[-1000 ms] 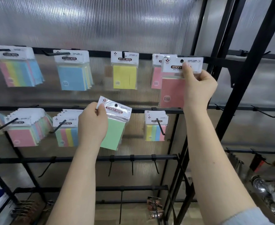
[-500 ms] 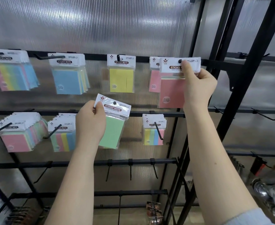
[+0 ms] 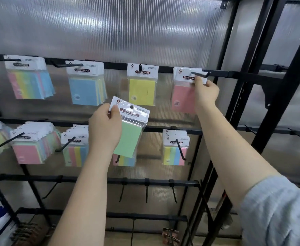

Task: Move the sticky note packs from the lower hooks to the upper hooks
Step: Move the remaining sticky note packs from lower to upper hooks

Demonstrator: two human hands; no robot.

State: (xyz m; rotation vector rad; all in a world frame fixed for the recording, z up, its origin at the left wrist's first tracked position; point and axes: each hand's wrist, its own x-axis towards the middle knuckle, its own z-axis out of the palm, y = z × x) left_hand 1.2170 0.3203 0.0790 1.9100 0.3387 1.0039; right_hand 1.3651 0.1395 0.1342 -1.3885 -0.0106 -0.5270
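Packs are light and floppy: your left hand (image 3: pixel 105 126) pinches the green pack (image 3: pixel 129 132) at mid-frame by its stiff header; your right hand (image 3: pixel 205 93) grips the pink pack (image 3: pixel 182 98) likewise.

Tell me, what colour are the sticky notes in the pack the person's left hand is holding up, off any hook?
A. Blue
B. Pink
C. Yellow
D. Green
D: the left hand grips the header corner of a green pack, held tilted in front of the rack, while the right hand holds the pink pack on the upper hook.
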